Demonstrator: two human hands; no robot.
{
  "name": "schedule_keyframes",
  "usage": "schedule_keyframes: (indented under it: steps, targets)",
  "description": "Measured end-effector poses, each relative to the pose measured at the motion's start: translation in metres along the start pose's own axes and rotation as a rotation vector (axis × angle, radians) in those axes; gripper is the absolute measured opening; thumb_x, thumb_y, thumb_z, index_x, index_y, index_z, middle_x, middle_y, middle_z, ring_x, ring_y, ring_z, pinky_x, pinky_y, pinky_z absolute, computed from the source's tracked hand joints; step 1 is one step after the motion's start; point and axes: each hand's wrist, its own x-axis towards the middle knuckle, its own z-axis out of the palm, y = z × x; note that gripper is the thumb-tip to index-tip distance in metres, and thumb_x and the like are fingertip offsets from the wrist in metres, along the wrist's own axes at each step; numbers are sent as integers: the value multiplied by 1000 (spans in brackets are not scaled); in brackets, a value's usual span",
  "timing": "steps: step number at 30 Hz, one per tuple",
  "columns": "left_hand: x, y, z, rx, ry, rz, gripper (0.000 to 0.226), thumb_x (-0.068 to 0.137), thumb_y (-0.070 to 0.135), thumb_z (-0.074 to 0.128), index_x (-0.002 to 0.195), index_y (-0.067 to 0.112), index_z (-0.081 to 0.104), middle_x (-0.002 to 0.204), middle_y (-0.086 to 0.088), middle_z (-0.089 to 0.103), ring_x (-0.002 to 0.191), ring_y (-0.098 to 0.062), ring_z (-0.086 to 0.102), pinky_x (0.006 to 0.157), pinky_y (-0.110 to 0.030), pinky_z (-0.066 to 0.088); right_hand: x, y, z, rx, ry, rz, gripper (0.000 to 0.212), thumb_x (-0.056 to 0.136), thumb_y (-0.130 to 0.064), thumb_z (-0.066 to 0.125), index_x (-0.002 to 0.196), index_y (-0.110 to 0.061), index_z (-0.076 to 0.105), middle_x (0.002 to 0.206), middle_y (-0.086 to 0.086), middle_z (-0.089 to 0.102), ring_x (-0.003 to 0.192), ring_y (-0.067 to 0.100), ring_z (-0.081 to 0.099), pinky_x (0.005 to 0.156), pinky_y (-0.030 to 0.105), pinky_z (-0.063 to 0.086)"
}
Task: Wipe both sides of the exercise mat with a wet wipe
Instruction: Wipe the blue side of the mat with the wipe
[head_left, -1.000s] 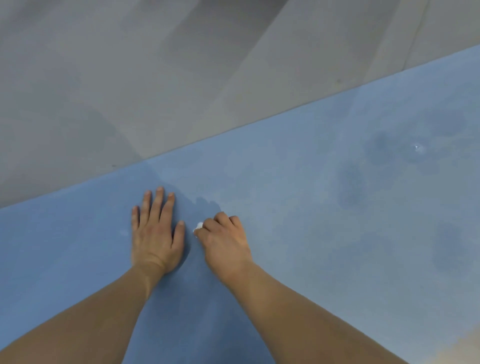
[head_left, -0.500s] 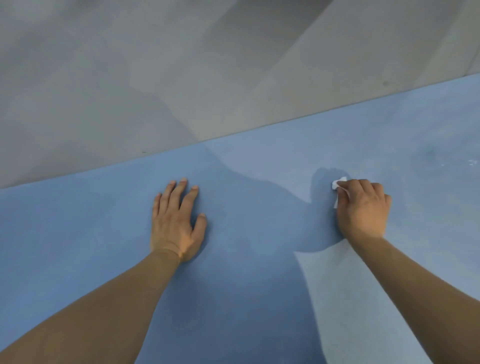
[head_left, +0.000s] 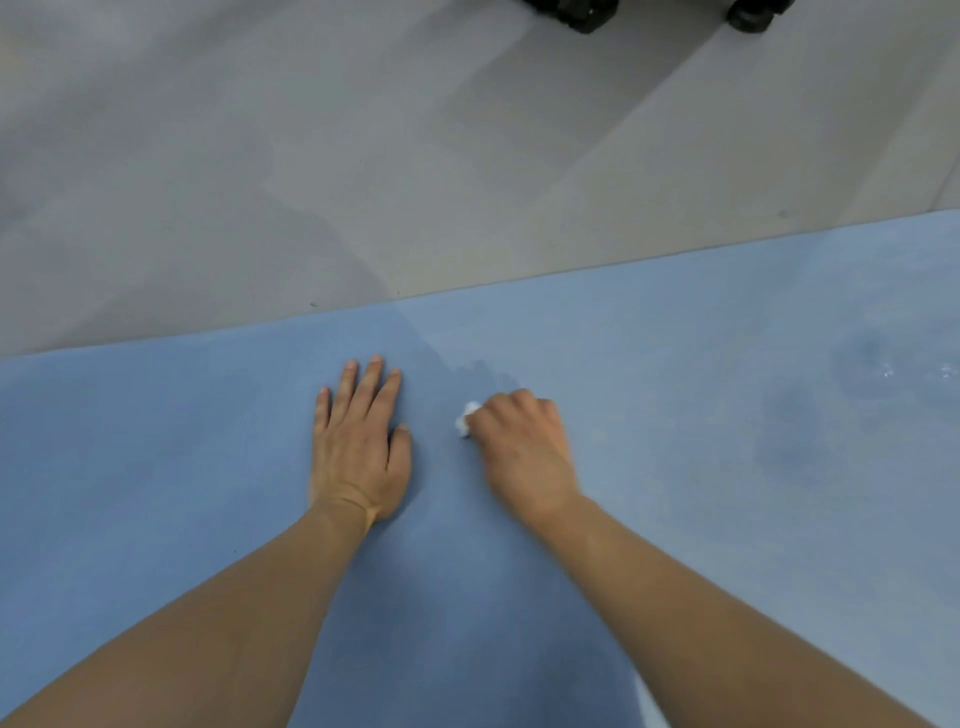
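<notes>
Near the middle of the flat blue foam exercise mat (head_left: 675, 415), the left hand (head_left: 358, 452) lies palm down with its fingers straight and close together, pressing on the surface. Just beside it, the right hand (head_left: 524, 452) is curled into a fist around a small crumpled white wet wipe (head_left: 463, 423), of which only a bit shows at the thumb side, touching the mat. Both bare forearms reach in from the bottom edge. Darker damp patches (head_left: 795, 431) mark the mat to the right. Beyond the mat's far edge lies a smooth grey floor (head_left: 363, 156), with 2 black objects (head_left: 587, 15) at the top, cut off by the frame.
</notes>
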Motion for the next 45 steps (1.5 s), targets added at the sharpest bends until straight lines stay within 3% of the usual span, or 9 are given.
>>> schedule_keyframes:
  steps: [6,10,14,18,23,29,33,40,45]
  targets:
    - [1,1,-2,27,-27,-24,69,87,35,33,155,21,36,167,1,18,155,-21,6,125,-48,3,-28,138,-44,-199,108,455,12,84,-24,58,91,-22,68,87,6,65,84,36,55,69,40,37]
    - [2,4,-3,67,-45,-51,72,85,40,26,155,24,33,168,-4,11,156,-24,-1,125,-50,1,-20,132,-32,-143,136,678,21,86,-24,50,91,-17,69,90,10,67,88,38,56,70,41,39]
    - [2,5,-4,87,-60,-52,72,85,40,25,155,24,31,169,-3,9,156,-24,-2,125,-50,2,7,50,-7,-54,155,545,27,85,-24,45,89,-17,70,85,8,67,80,34,59,64,38,43]
    - [2,4,-4,59,-52,-50,71,85,38,29,155,23,33,168,-1,12,156,-22,-1,125,-50,2,31,-36,16,44,-32,218,13,82,-17,57,92,-23,63,87,-4,59,85,24,53,70,36,34]
    - [3,3,-5,34,-55,-70,75,86,37,24,159,20,25,168,5,10,156,-18,-4,125,-47,-1,31,18,4,-8,-32,-10,14,83,-21,66,96,-25,64,85,-4,60,83,25,52,68,36,29]
    - [3,3,-4,20,-41,-65,73,86,34,30,158,20,29,168,4,14,156,-19,-1,125,-48,1,10,151,-34,-188,112,474,12,87,-25,54,90,-21,65,87,7,65,83,36,53,70,42,36]
    - [2,3,-4,20,-35,-67,72,85,34,31,155,18,33,167,2,17,156,-20,3,125,-49,4,23,130,-18,-119,139,655,26,86,-24,43,91,-14,67,89,12,66,86,38,55,70,42,38]
    - [2,5,-7,-6,-18,-62,68,82,35,30,147,18,44,166,0,23,155,-21,8,125,-49,6,63,-53,26,64,-35,220,9,76,-23,62,85,-23,63,82,-3,60,82,24,54,68,36,36]
    - [4,5,-7,-17,6,-70,66,83,34,33,145,16,46,164,0,27,155,-21,13,125,-49,9,71,-13,20,8,-44,-68,12,82,-26,57,90,-26,65,83,-5,61,83,24,53,68,36,28]
